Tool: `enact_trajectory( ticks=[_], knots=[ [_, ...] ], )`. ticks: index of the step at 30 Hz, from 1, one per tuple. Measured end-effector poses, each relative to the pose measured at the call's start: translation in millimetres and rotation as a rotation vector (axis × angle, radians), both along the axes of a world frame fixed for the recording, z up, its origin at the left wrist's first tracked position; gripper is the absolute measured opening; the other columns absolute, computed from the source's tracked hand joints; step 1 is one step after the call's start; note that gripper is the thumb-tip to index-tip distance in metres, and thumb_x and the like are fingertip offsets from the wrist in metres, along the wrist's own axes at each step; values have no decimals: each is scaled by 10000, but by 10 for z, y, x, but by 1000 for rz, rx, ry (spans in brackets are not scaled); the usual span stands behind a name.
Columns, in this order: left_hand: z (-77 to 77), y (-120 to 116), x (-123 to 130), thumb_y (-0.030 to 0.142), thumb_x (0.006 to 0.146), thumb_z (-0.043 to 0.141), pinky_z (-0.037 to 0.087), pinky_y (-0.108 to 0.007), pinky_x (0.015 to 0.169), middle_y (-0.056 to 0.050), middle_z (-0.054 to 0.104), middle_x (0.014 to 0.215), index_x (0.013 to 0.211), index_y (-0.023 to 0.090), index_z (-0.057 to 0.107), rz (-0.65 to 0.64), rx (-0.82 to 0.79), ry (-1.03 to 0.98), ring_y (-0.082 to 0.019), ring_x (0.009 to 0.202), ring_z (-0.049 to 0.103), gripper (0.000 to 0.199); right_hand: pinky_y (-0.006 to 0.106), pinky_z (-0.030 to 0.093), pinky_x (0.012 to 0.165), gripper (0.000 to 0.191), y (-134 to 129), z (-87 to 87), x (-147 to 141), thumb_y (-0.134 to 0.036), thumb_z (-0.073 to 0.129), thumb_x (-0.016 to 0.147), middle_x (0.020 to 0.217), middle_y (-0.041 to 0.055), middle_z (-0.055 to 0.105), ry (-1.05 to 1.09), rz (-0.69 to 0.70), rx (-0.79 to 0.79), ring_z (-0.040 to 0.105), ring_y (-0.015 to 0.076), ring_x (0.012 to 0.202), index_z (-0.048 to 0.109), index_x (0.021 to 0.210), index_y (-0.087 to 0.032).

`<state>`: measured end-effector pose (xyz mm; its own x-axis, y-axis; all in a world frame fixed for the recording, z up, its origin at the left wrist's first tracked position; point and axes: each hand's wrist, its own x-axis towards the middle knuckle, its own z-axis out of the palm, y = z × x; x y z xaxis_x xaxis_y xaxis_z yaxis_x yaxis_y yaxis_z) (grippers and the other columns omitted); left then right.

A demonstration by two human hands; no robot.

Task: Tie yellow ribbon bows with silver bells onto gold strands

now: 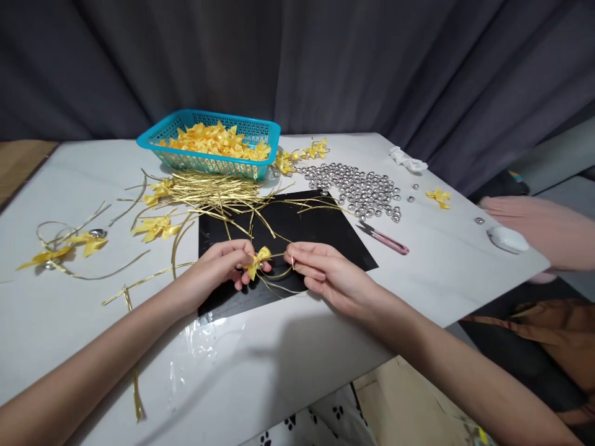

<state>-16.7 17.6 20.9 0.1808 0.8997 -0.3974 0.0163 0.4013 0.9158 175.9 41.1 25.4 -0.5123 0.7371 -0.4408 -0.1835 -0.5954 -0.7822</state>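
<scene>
My left hand (230, 263) pinches a yellow ribbon bow (256, 263) above the black mat (288, 217). A small silvery piece shows by the bow near my fingertips. My right hand (325, 269) is closed on a gold cord (277, 255) that runs across from the bow. Loose cord ends curve below, between the two hands. Behind the hands, a heap of gold cords (209, 192) overlaps the mat's far left edge.
A blue basket (149, 141) of yellow bows stands at the back. Many silver beads (367, 189) are spread right of it, with pink-handled snips (388, 241) in front. Finished-looking bows with cords (69, 248) lie left. A white mouse-shaped object (507, 239) sits near the right edge.
</scene>
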Motion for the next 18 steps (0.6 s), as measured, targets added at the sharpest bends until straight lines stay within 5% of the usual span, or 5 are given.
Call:
enact_trajectory(
  ticks=[6, 9, 11, 15, 18],
  knots=[
    [-5, -10, -6, 237, 709, 548, 391, -207, 488, -14, 682, 744, 605, 190, 500, -16, 34, -13, -123, 612, 540, 125, 189, 371, 418, 184, -30, -63, -6, -341, 636, 791, 645, -27, 495, -208, 55, 315, 316, 52, 447, 582, 770, -166],
    [-30, 1, -18, 241, 716, 574, 423, -204, 528, -14, 689, 752, 611, 185, 507, 48, 21, -67, -120, 649, 574, 137, 259, 480, 715, 150, -95, -32, 11, -298, 572, 837, 1046, 76, 564, -355, -10, 692, 547, 126, 824, 545, 750, -179],
    [-45, 9, -19, 232, 710, 592, 451, -206, 580, -12, 687, 730, 603, 183, 507, 91, 5, -115, -126, 697, 612, 145, 296, 422, 906, 135, -158, 56, 54, -274, 521, 874, 1148, 81, 549, -327, -59, 790, 517, 157, 1053, 515, 771, -187],
    [-50, 8, 1, 194, 704, 592, 475, -210, 683, -5, 702, 724, 587, 188, 491, 131, 9, -159, -144, 824, 667, 155, 297, 467, 813, 96, -266, 368, 204, -294, 436, 928, 784, 9, 594, -37, -22, 438, 566, 122, 741, 464, 875, -220],
    [-43, 5, 15, 161, 697, 561, 482, -221, 734, -7, 727, 770, 575, 189, 466, 144, 21, -189, -132, 806, 676, 157, 235, 466, 573, 94, -263, 592, 302, -265, 439, 914, 598, -54, 449, 81, -10, 309, 319, 64, 430, 470, 838, -219]
  ],
)
